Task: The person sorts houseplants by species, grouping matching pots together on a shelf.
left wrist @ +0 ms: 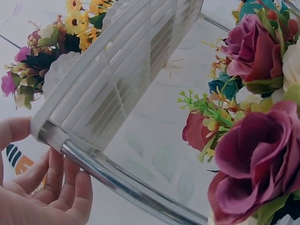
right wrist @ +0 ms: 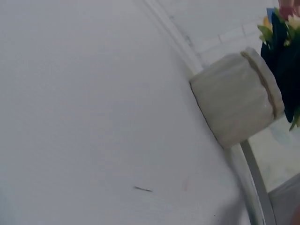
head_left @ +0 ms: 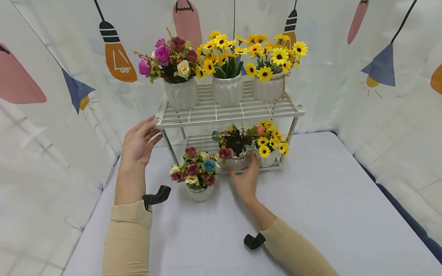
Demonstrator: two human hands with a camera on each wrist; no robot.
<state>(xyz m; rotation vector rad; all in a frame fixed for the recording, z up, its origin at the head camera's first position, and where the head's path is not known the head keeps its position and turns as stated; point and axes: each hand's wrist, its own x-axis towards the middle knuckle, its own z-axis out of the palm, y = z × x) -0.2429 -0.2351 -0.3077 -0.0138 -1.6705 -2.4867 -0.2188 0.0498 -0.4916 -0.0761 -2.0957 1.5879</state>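
A white two-tier shelf rack point(head_left: 207, 122) stands on the table, and my left hand point(head_left: 138, 142) holds its upper left corner. In the left wrist view, that hand point(left wrist: 51, 183) has its fingers curled by the corner and metal post point(left wrist: 122, 187). My right hand point(head_left: 246, 182) grips a white flowerpot point(head_left: 236, 163) of dark foliage and roses at the lower shelf's front edge, thumb on the left, fingers on the right. A rose pot point(head_left: 200, 193) stands on the table before the rack; its twine-banded side point(right wrist: 234, 98) shows in the right wrist view, where the right hand is mostly hidden.
On the top shelf stand a purple rose pot point(head_left: 181, 95) and two yellow daisy pots, one in the middle point(head_left: 227, 90) and one on the right point(head_left: 269, 89). Beside the gripped pot sits another yellow-flowered pot point(head_left: 267, 159). A printed curtain point(head_left: 338, 76) hangs behind the white-covered table point(head_left: 328, 199).
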